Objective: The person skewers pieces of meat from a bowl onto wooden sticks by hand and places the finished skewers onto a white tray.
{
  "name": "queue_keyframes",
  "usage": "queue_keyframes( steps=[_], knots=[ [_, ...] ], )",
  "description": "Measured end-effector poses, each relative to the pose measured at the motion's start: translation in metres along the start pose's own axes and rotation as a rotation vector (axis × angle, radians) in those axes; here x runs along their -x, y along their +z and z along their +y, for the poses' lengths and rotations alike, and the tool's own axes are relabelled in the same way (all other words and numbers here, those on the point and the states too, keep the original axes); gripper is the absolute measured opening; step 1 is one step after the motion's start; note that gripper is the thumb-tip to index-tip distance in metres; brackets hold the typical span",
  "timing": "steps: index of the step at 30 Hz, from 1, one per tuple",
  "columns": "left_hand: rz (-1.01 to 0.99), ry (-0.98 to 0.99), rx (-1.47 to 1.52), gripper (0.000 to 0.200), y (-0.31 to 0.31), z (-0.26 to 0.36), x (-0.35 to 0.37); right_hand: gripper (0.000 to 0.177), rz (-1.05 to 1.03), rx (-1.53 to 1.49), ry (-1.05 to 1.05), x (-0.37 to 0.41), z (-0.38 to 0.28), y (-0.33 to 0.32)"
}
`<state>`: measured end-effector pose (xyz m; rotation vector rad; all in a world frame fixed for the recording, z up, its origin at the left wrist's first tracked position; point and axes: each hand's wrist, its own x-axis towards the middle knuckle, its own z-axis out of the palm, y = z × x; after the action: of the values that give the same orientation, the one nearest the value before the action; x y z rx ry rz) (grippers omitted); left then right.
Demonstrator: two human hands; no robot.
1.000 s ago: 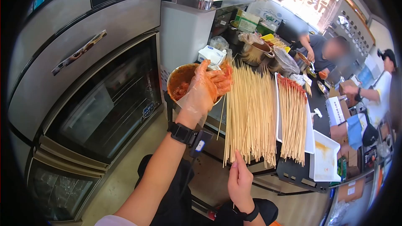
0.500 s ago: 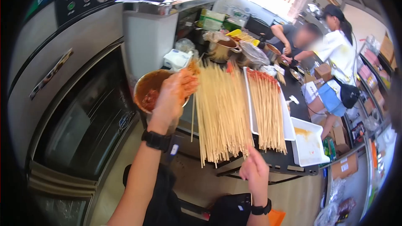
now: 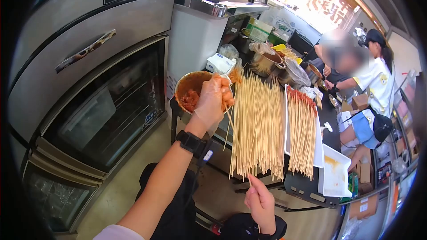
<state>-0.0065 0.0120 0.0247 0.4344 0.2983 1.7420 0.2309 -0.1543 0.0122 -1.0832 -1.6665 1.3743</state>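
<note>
My left hand [image 3: 212, 100], in a clear plastic glove smeared reddish-orange, is closed at the right rim of a metal bowl [image 3: 181, 84]. Red, sauce-coated meat [image 3: 190, 100] lies in that bowl. What the curled fingers hold is hidden. Lower down, my bare right hand [image 3: 261, 202] pinches a thin bamboo skewer [image 3: 250, 180], whose upper part runs towards the left fingers. Between and beyond the hands, a wide pile of bare bamboo skewers [image 3: 258, 129] overhangs the table's near edge. To its right, skewers with red meat at their far ends [image 3: 302, 129] lie in a white tray [image 3: 319, 146].
A second white tray [image 3: 333, 175] with yellowish liquid sits at the right corner of the black table [image 3: 307, 186]. Pots [image 3: 269, 62] and a tissue box [image 3: 220, 63] stand behind. A glass-doored cabinet [image 3: 106, 106] borders the left. Two people [image 3: 378, 80] work at the far side.
The view has swung left, so everything sits further right. My right hand has gone from a pointing finger at the pile's lower ends to pinching one skewer. My left hand stays by the bowl.
</note>
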Motion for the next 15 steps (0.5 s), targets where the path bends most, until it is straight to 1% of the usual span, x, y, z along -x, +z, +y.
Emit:
queue_keyframes(
  steps=[1,3,4,5,7,8,9,11,12,13,15],
  knots=[
    [0.000,0.005,-0.002,0.022,-0.001,0.001,-0.001,0.038,-0.021,0.038,-0.037,0.002,0.001,0.002],
    [0.160,0.024,0.089,0.024,-0.002,0.003,-0.003,0.038,-0.021,0.029,-0.003,0.003,-0.001,0.010],
    [0.228,0.005,0.181,0.025,-0.004,0.003,-0.008,0.038,-0.029,0.097,-0.009,0.003,-0.005,0.013],
    [0.233,0.007,0.178,0.025,-0.008,0.006,-0.009,0.038,-0.037,0.163,-0.015,0.004,-0.008,0.015],
    [0.183,0.060,0.351,0.026,-0.011,0.014,-0.010,0.039,-0.060,0.171,-0.039,0.006,-0.012,0.014],
    [0.183,0.067,0.349,0.026,-0.013,0.017,-0.011,0.038,-0.067,0.210,-0.101,0.008,-0.018,0.013],
    [0.150,0.082,0.331,0.026,-0.011,0.021,-0.009,0.037,-0.075,0.249,-0.162,0.008,-0.021,0.012],
    [0.085,0.112,0.292,0.028,-0.011,0.030,-0.006,0.037,-0.086,0.251,-0.181,0.008,-0.022,0.012],
    [-0.221,0.073,0.376,0.030,-0.030,0.031,-0.015,0.036,-0.089,0.257,-0.197,0.008,-0.022,0.012],
    [-0.219,0.071,0.372,0.030,-0.032,0.028,-0.016,0.036,-0.089,0.252,-0.195,0.008,-0.021,0.013],
    [0.040,0.045,0.504,0.030,-0.010,0.029,-0.006,0.037,-0.056,0.216,-0.153,0.006,-0.018,0.014]
  ],
)
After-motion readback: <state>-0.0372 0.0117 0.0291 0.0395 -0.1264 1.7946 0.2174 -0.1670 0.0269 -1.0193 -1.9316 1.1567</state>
